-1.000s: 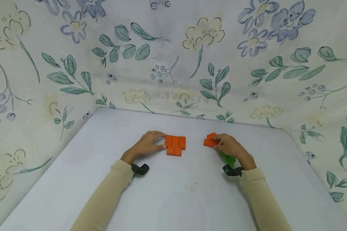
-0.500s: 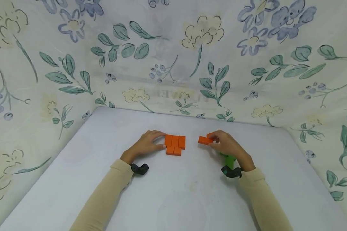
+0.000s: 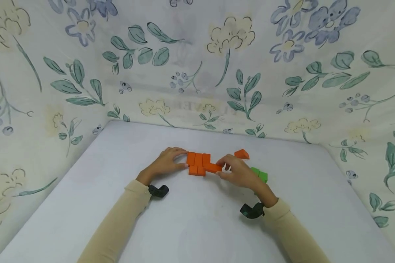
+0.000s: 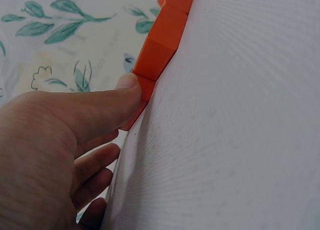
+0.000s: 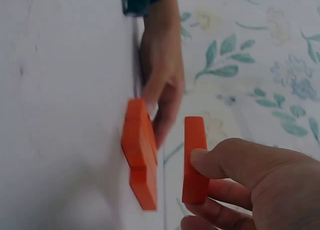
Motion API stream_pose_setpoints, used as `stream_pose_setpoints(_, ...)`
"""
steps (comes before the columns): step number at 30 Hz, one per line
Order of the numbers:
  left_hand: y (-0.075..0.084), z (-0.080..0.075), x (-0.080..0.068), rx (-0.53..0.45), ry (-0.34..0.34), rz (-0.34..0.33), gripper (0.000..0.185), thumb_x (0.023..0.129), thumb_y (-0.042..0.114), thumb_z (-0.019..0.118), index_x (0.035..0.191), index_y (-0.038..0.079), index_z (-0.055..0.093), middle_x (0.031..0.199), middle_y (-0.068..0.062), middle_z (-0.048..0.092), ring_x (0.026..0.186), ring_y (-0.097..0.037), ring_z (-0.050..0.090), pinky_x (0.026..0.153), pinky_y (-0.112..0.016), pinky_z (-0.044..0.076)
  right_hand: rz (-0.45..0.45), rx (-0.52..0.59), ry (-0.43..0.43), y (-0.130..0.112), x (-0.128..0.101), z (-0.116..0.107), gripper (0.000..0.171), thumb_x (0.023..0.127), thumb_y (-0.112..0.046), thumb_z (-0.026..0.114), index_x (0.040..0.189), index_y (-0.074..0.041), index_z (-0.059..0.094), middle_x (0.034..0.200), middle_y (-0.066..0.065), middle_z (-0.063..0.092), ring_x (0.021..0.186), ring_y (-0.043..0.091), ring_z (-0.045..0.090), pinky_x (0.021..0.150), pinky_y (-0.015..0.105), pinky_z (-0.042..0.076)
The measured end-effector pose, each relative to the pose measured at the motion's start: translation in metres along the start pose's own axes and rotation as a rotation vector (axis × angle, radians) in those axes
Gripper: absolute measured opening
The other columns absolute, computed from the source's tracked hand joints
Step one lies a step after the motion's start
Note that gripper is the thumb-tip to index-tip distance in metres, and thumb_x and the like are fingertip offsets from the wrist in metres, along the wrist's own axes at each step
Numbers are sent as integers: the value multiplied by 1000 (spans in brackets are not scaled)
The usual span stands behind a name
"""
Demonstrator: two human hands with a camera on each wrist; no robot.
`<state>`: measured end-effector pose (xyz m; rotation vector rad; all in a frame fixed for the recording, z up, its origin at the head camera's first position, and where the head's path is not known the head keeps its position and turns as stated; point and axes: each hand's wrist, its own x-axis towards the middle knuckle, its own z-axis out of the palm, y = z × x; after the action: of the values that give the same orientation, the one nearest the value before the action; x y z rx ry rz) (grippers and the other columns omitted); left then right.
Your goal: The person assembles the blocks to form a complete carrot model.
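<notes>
Several flat orange blocks (image 3: 198,163) lie packed side by side in two rows at the middle of the white table (image 3: 191,219). My left hand (image 3: 169,162) rests against their left edge, thumb (image 4: 107,102) pressed on the end of the orange blocks (image 4: 159,49), fingers straight. My right hand (image 3: 235,171) pinches one more orange block (image 3: 213,168) just right of the group, slightly above the table; in the right wrist view this held block (image 5: 194,157) hangs apart from the orange blocks (image 5: 141,155).
A loose orange block (image 3: 241,154) lies behind my right hand. Green blocks (image 3: 260,174) sit to its right. Floral cloth walls (image 3: 197,65) close the table on three sides.
My right hand lifted an orange block from the right-hand pile and carried it left to the edge of the packed group, uncovering the green blocks. The left hand stayed put.
</notes>
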<state>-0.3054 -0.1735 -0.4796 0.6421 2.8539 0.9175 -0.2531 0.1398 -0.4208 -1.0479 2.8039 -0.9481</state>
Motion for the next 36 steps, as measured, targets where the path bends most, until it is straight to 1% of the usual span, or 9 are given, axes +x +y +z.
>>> stream_pose_setpoints(3,-1,3,-1,11,-3,8,63,91,51,68,146,23,53,153,-6,47,142,-30,37,117,-57,28,-9,-12,-34,-8,2,10,24,90,-15,73,111,-7,67,104,3,66,91,19,59,78,26,54)
stream_pose_setpoints(8,-1,2,-1,16,19,20,61,91,47,69,145,22,54,152,-7,48,141,-30,38,116,-57,28,-23,-56,-59,-19,9,24,25,89,-15,73,111,-7,65,106,3,63,96,22,61,83,31,56)
stream_pose_setpoints(10,-1,1,-1,11,23,21,61,91,46,69,145,21,54,151,-7,49,141,-31,38,116,-56,28,-20,-66,-62,-22,11,30,26,89,-16,73,111,-7,65,105,4,61,97,22,61,84,31,56)
stream_pose_setpoints(13,0,1,-1,4,20,20,61,91,47,69,145,21,54,151,-7,48,141,-30,38,116,-57,28,-20,-65,-48,-26,12,37,27,89,-17,74,112,-7,66,105,4,60,96,21,61,83,29,55)
stream_pose_setpoints(16,1,1,-1,9,15,14,62,91,48,68,145,22,53,152,-5,48,141,-29,38,116,-56,28,-33,-70,-14,-27,10,44,27,89,-19,75,112,-7,67,105,4,61,94,22,61,83,30,52)
stream_pose_setpoints(22,3,1,-1,16,13,11,61,92,46,69,145,22,54,152,-5,48,142,-29,38,117,-56,28,-19,-147,39,-24,8,58,29,88,-23,76,112,-10,67,101,2,58,90,16,55,82,32,48)
stream_pose_setpoints(25,5,0,-1,18,10,14,61,92,47,69,145,22,54,152,-6,48,142,-30,38,117,-57,27,-18,-185,60,-24,8,61,29,88,-24,77,112,-11,68,101,2,57,88,14,52,80,32,48)
stream_pose_setpoints(28,6,-1,-1,26,10,14,61,92,47,68,146,22,53,153,-6,47,143,-30,37,117,-58,27,-31,-206,80,-24,8,62,29,87,-23,77,111,-10,68,102,2,58,88,14,52,80,31,49)
stream_pose_setpoints(36,5,-2,-4,27,9,11,61,92,45,68,146,21,53,153,-7,47,142,-31,37,117,-57,27,-55,-219,95,-21,8,65,28,87,-19,77,110,-9,68,103,2,58,88,13,53,80,29,51)
